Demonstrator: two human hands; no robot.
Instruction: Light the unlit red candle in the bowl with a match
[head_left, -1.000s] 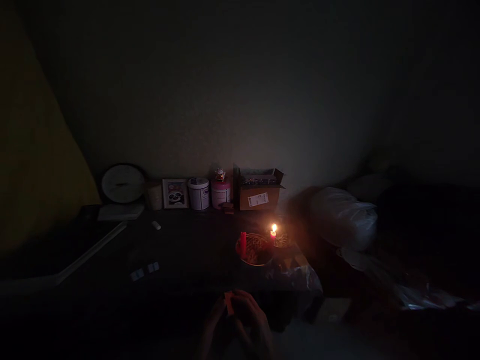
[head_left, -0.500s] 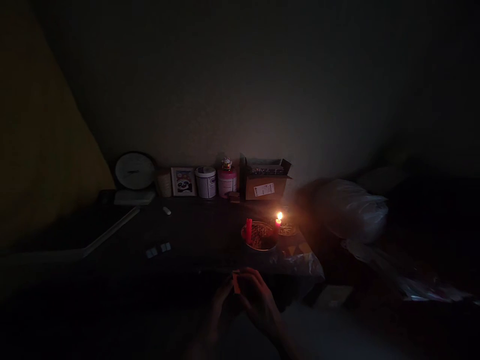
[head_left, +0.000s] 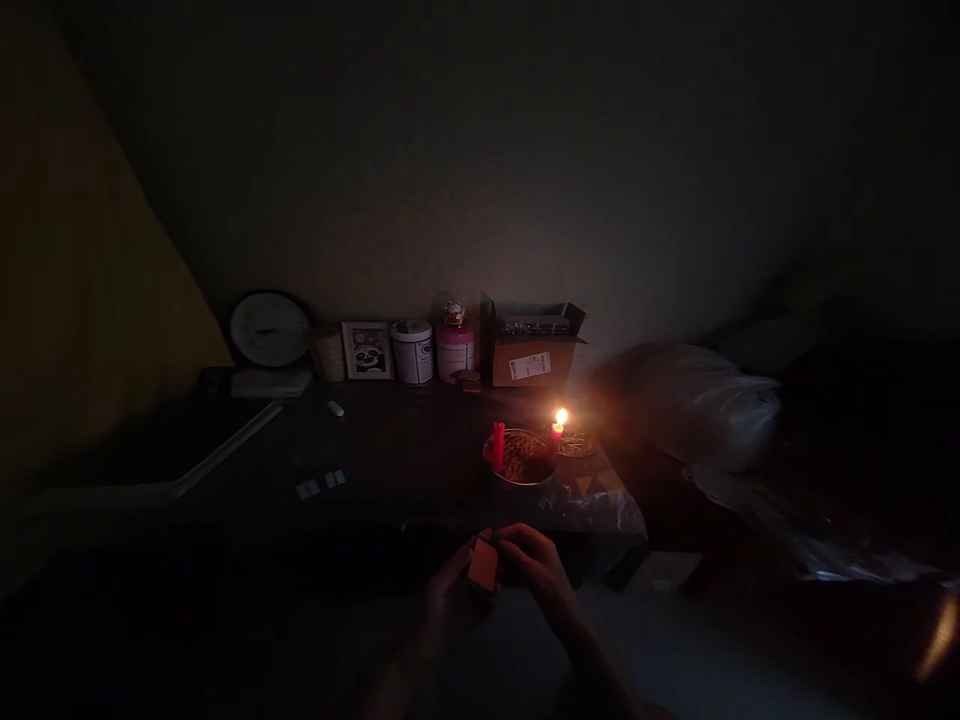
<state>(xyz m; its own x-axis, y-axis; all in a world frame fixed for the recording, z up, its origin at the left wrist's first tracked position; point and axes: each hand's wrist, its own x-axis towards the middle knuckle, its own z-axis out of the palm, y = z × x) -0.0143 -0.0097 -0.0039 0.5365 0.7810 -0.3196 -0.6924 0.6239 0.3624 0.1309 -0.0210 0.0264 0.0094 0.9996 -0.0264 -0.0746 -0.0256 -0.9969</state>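
The room is dark, lit only by a burning red candle (head_left: 557, 428) on the dark table (head_left: 405, 470). A second, unlit red candle (head_left: 498, 446) stands at the rim of a round metal dish (head_left: 521, 458) beside it. Near the table's front edge my two hands meet around a small orange box (head_left: 483, 565). My left hand (head_left: 448, 580) touches its left side with curled fingers. My right hand (head_left: 536, 567) is closed over its right side. The dim light hides how each finger lies.
Along the wall stand a round white clock (head_left: 268, 328), a panda picture (head_left: 367, 350), a white tub (head_left: 412, 352), a pink jar (head_left: 455, 350) and an open cardboard box (head_left: 534, 347). A white plastic bag (head_left: 701, 405) lies right. Crinkled plastic (head_left: 600, 510) lies by the dish.
My hands have risen in view and moved slightly right, closer to the table's edge, and the orange box now shows more of its face. The camera has tilted down a little.
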